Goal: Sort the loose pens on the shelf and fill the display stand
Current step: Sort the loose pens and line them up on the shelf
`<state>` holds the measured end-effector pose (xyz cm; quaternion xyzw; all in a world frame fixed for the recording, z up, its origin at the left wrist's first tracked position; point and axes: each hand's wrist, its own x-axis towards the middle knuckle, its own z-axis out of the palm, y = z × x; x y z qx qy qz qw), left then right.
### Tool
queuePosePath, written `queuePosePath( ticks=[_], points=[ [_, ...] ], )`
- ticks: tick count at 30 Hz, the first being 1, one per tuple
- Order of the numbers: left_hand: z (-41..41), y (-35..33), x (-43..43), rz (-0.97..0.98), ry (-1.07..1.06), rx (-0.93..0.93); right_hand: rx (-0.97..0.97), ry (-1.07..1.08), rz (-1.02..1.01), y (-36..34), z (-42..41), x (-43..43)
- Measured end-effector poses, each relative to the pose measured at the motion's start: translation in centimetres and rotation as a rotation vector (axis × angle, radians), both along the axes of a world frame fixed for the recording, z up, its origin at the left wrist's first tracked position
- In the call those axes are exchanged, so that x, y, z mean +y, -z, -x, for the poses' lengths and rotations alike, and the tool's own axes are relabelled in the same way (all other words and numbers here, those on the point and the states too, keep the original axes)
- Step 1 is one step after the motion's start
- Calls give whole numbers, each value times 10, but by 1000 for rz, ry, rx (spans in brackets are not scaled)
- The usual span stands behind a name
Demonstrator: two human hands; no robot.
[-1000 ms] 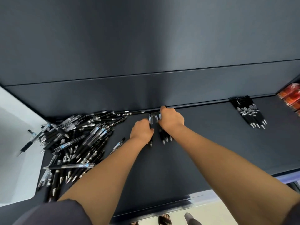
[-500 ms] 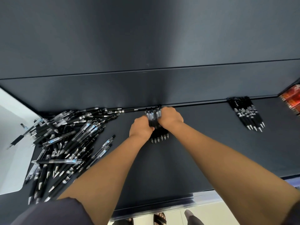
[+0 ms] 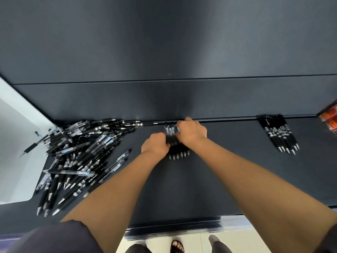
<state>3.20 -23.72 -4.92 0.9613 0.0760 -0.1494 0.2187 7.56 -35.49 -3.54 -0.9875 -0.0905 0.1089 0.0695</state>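
Note:
A small bundle of black pens (image 3: 177, 154) lies side by side on the dark shelf (image 3: 209, 179), tips toward me, its far ends at the back wall. My left hand (image 3: 155, 145) grips the bundle from its left side and my right hand (image 3: 192, 131) curls over its top and right side. A big loose pile of black and clear pens (image 3: 76, 154) sprawls over the left part of the shelf. A second tidy bundle of black pens (image 3: 279, 134) lies at the back right. No display stand is in view.
The dark back wall (image 3: 164, 99) rises straight behind the pens. A white surface (image 3: 16, 143) borders the shelf on the left, with one pen (image 3: 32, 146) lying on it. Red packets (image 3: 330, 118) sit at the far right edge. Feet show below the shelf's front edge.
Both hands have squeezed the scattered pens between them into one aligned bundle with even tips. My view has shifted slightly, so the loose pile sits further left.

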Motion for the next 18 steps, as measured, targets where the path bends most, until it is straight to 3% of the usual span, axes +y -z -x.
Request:
queuePosePath(
  ticks=[12,18],
  points=[
    [29,-36,59,-171,24,-297,-171,-249,-138,-36,21,50],
    [50,-43,112,-260,113,-252,-141,-330,-119,-45,34,87]
  ],
)
